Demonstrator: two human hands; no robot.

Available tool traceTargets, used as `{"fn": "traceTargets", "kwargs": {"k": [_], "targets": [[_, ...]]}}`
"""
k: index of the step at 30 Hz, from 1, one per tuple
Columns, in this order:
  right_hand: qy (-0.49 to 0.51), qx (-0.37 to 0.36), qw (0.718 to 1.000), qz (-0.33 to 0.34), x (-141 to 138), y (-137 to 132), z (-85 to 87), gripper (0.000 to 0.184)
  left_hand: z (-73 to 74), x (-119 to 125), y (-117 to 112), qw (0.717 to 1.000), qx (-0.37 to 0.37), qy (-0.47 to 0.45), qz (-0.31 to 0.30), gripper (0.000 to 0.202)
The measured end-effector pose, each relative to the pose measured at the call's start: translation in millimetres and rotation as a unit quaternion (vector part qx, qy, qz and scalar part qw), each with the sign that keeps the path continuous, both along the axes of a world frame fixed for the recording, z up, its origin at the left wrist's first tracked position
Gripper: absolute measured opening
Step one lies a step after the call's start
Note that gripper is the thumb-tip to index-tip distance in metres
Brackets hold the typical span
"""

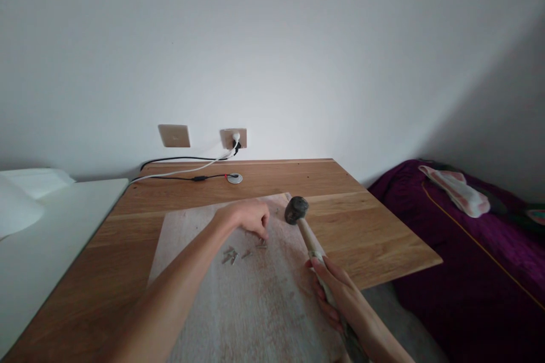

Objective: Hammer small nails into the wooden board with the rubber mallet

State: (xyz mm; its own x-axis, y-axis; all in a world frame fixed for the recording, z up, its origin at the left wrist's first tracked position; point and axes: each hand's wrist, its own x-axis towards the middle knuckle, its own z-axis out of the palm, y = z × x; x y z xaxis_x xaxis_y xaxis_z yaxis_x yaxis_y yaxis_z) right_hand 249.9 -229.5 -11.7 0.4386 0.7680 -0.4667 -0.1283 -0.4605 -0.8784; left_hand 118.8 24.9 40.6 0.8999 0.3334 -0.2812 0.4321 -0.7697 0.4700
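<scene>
My right hand (334,292) is wrapped around the pale handle of a mallet (297,210), whose dark head is raised toward the far right corner of a worn whitish board (204,306). Over the board, my left hand (253,218) is closed in a pinch with the fingertips pointing down. Whatever lies between those fingertips is hidden or too small to make out. Just below them are small light-coloured pieces (261,244). Several more short, slim pieces (231,255) lie loose on the board, left of the fingertips.
The board rests on a wooden table (383,238) against a white wall. Black and white cables (187,171) run along the back to a wall socket (235,138). A white surface (93,210) adjoins on the left; a purple-covered bed (409,198) with a cloth (457,187) stands right.
</scene>
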Motion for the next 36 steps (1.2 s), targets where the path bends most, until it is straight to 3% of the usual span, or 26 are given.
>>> {"fn": "traceTargets", "kwargs": {"k": [6,13,18,24,27,36], "targets": [[0.006,0.002,1.0,0.001,0.4,-2.7,-0.9,0.053,2.5,2.0,-6.3,1.0,-0.026,-0.004,-0.016,0.006],[0.008,0.002,1.0,-0.011,-0.9,-2.2,1.1,0.054,-1.5,6.1,-16.2,1.0,0.015,-0.018,-0.015,0.011],[0.011,-0.001,1.0,-0.005,0.7,-1.2,1.3,0.055,-2.4,1.5,-1.7,0.998,-0.022,-0.048,-0.02,0.004],[0.003,0.002,1.0,-0.01,-0.7,-0.1,0.6,0.056,-16.2,-10.7,29.4,0.98,-0.087,-0.166,0.074,0.017],[0.005,0.001,1.0,-0.011,-2.2,-0.5,2.1,0.055,-22.0,-15.2,39.4,0.976,-0.097,-0.178,0.077,0.017],[0.007,-0.001,1.0,-0.019,-3.8,0.7,6.9,0.054,-17.6,-14.0,35.1,0.967,-0.107,-0.214,0.083,0.011]]}}
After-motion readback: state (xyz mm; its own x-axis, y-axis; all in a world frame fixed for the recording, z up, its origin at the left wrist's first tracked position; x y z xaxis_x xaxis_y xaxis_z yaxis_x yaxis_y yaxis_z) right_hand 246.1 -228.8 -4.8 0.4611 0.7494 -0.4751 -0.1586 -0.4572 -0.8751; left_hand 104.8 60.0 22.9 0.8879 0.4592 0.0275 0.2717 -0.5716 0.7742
